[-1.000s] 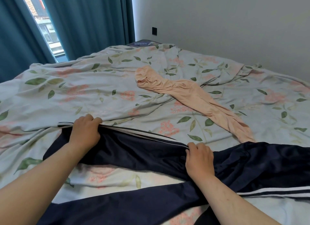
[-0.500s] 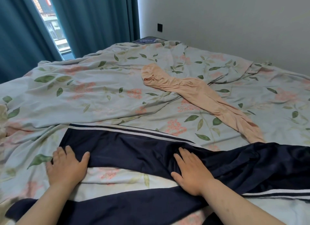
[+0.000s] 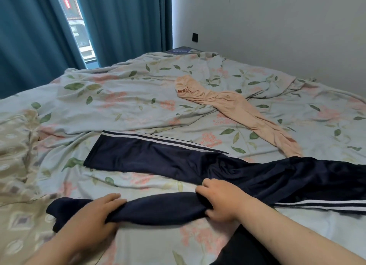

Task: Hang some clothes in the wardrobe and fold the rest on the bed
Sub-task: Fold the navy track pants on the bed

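Both hands grip the near leg of the trousers (image 3: 178, 160): the left hand (image 3: 93, 215) curled over it, the right hand (image 3: 219, 201) bunching it nearer the crotch. The far leg lies flat beyond the grip, on the bed (image 3: 128, 98). Fabric looks light, limp, slippery; best held at hem and waistband.

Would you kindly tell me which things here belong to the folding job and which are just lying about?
In the job: navy trousers, both hands gripping the near leg: left hand, right hand; tights, bed.
Lying about: curtains, wall socket.
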